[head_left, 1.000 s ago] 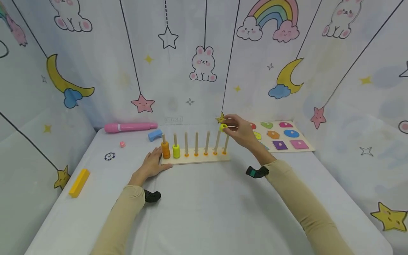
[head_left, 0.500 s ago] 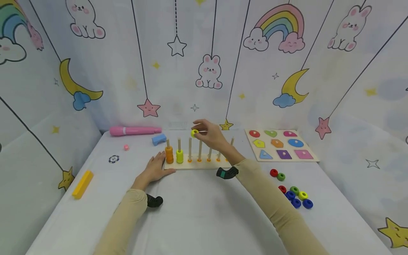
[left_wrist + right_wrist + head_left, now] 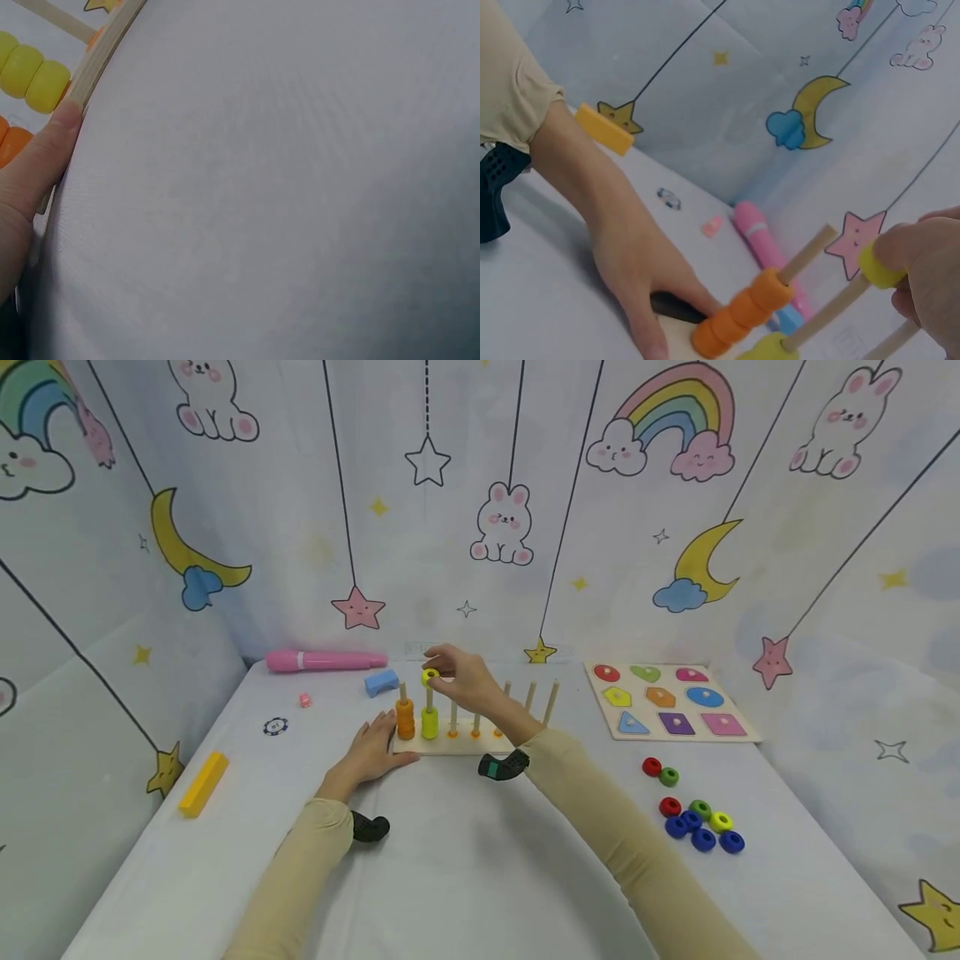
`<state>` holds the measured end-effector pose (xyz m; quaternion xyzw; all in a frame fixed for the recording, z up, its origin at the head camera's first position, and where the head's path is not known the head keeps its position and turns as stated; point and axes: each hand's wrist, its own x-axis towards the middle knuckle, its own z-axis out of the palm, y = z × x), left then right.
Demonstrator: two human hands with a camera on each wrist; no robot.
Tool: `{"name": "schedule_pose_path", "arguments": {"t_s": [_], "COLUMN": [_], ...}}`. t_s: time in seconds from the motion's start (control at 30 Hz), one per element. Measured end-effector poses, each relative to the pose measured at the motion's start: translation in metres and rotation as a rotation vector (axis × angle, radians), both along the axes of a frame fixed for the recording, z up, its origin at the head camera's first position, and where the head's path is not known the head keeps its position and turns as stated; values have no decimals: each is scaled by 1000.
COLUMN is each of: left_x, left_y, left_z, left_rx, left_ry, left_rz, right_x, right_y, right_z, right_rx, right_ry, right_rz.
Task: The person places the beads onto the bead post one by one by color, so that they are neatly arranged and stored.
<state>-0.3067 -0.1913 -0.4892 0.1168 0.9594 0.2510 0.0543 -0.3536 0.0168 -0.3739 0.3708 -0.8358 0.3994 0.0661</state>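
My right hand [image 3: 467,680] pinches a yellow bead [image 3: 430,677] between thumb and fingertips, at the top of the second peg from the left. That peg carries yellow beads [image 3: 429,723] lower down, and orange beads [image 3: 405,720] are stacked on the leftmost peg. In the right wrist view the pinched bead [image 3: 880,265] sits right at the peg's tip. My left hand [image 3: 369,750] rests at the left end of the wooden peg board [image 3: 450,745], its thumb along the front edge. The left wrist view shows the thumb [image 3: 46,154] against that edge.
Loose red, green, blue and yellow beads [image 3: 702,839] lie on the right. Behind them is a shape puzzle board [image 3: 660,697]. On the left are a pink microphone-shaped toy [image 3: 326,662], a blue block [image 3: 382,682], a small pink cube [image 3: 304,700], a chip [image 3: 275,727] and a yellow bar [image 3: 203,785].
My right hand has carried the yellow bead leftward from the right-end pegs to the top of the second peg. The left hand stays on the board's left end.
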Motion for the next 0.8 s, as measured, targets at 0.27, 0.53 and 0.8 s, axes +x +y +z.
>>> {"name": "schedule_pose_path", "arguments": {"t_s": [0.27,0.53,0.8], "left_x": [2,2,1], "left_y": [3,4,4], "left_z": [4,5,0], "left_rx": [1,-3,13], "left_ry": [-11,-4,26], "left_rz": [0,-8,-15], "right_x": [0,2,4], "right_y": [2,18,46], "right_z": [4,8,17], "right_rx": [20,-5,-37], "right_ry": [31,47,31], "right_rz": [-7,-58,-110]}}
